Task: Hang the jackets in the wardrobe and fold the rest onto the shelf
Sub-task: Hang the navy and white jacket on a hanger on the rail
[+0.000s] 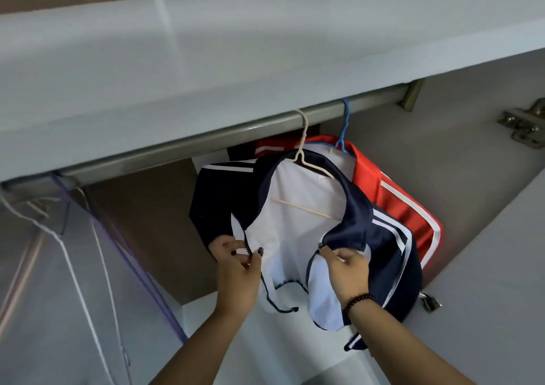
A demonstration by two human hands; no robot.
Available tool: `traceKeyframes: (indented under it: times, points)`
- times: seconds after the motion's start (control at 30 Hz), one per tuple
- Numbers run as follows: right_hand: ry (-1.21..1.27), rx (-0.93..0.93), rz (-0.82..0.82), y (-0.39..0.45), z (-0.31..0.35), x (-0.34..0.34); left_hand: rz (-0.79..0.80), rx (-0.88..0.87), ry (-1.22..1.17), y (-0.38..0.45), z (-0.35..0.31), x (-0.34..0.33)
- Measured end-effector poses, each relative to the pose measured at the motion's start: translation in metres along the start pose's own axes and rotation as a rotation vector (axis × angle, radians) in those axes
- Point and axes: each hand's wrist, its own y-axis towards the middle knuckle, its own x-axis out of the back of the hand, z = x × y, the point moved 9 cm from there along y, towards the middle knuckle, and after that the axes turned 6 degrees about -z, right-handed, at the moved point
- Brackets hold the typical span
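- We see the navy jacket hanging open on a cream hanger, directly above and between both hands; white lining faces us, white stripes run down the sleeve on the right-hand side.
- Left hand: fingers curled, pinching the jacket's left front edge at the zipper teeth.
- Right hand: fingers pinching the right front edge just below the collar; a dark bead bracelet sits on that wrist.
- The two front edges are apart, white lining showing between the hands; a dark drawcord dangles below the left hand.
- Red jacket on a blue hanger hangs just behind the navy one, beyond the right hand, touching it.
- Both hooks sit on the metal rail, above the hands, under the pale shelf.
- Left of the left hand: bare hangers, white and purple, well apart from the jacket, with open rail between.
- Right of the right hand: wardrobe side wall with a door hinge, near the red jacket.
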Motion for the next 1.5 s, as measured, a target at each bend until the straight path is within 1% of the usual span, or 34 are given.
traceKeyframes:
  times: [0.1, 0.17, 0.23, 0.27, 0.3, 0.37, 0.43, 0.53, 0.57, 0.63, 0.67, 0.73, 0.77, 0.87, 0.93, 1.0, 1.07, 1.1, 1.17, 1.23, 1.3, 1.37, 1.5]
  points:
    - [-0.044, 0.244, 0.159, -0.022, 0.046, -0.018, 0.144, -0.220, 0.173, -0.011, -0.014, -0.013]
    - [-0.018, 0.301, 0.314, -0.033, 0.067, -0.032, 0.209, -0.279, 0.212, -0.018, -0.017, -0.020]
    - [0.004, 0.285, 0.500, -0.045, 0.080, -0.049, 0.266, -0.258, 0.195, -0.020, -0.015, -0.023]
    - [-0.008, 0.281, 0.562, -0.050, 0.085, -0.054, 0.307, -0.241, 0.188, -0.021, -0.013, -0.025]
    - [-0.024, 0.279, 0.597, -0.054, 0.088, -0.058, 0.353, -0.218, 0.181, -0.023, -0.011, -0.026]
    - [-0.035, 0.277, 0.612, -0.060, 0.093, -0.058, 0.424, -0.143, 0.159, -0.026, -0.009, -0.026]
    - [-0.030, 0.287, 0.595, -0.061, 0.095, -0.054, 0.457, -0.129, 0.129, -0.029, -0.012, -0.025]
    - [-0.064, 0.330, 0.559, -0.061, 0.097, -0.050, 0.499, -0.198, 0.129, -0.035, -0.022, -0.026]
    - [-0.084, 0.355, 0.560, -0.063, 0.099, -0.050, 0.476, -0.251, 0.156, -0.037, -0.028, -0.025]
    - [-0.131, 0.413, 0.568, -0.068, 0.105, -0.051, 0.375, -0.342, 0.211, -0.039, -0.039, -0.022]
    - [-0.162, 0.444, 0.572, -0.071, 0.108, -0.051, 0.319, -0.357, 0.218, -0.039, -0.042, -0.019]
    - [-0.237, 0.542, 0.529, -0.075, 0.116, -0.046, 0.245, -0.295, 0.181, -0.037, -0.040, -0.014]
    - [-0.275, 0.623, 0.455, -0.077, 0.121, -0.038, 0.228, -0.239, 0.149, -0.036, -0.035, -0.012]
    - [-0.275, 0.879, 0.074, -0.085, 0.132, 0.010, 0.213, -0.088, 0.084, -0.034, -0.018, -0.008]
    - [-0.318, 0.999, -0.134, -0.089, 0.128, 0.042, 0.209, -0.040, 0.056, -0.034, -0.010, -0.006]
    - [-0.475, 1.080, -0.278, -0.084, 0.127, 0.061, 0.205, -0.021, 0.040, -0.036, -0.009, -0.004]
    - [-0.592, 1.064, -0.354, -0.071, 0.126, 0.071, 0.219, -0.012, 0.034, -0.039, -0.008, -0.006]
    - [-0.595, 1.057, -0.376, -0.064, 0.127, 0.076, 0.226, -0.010, 0.030, -0.041, -0.008, -0.008]
    - [-0.541, 1.045, -0.356, -0.050, 0.132, 0.081, 0.225, -0.011, 0.028, -0.044, -0.008, -0.009]
    - [-0.468, 1.009, -0.255, -0.035, 0.137, 0.080, 0.222, -0.015, 0.037, -0.045, -0.008, -0.009]
    - [-0.416, 0.927, -0.163, -0.019, 0.136, 0.076, 0.231, -0.016, 0.052, -0.046, -0.008, -0.009]
    - [-0.384, 0.875, -0.125, -0.009, 0.132, 0.071, 0.247, -0.020, 0.079, -0.050, -0.008, -0.008]
    - [-0.343, 0.965, -0.122, -0.011, 0.140, 0.059, 0.261, -0.079, 0.123, -0.062, -0.010, -0.006]
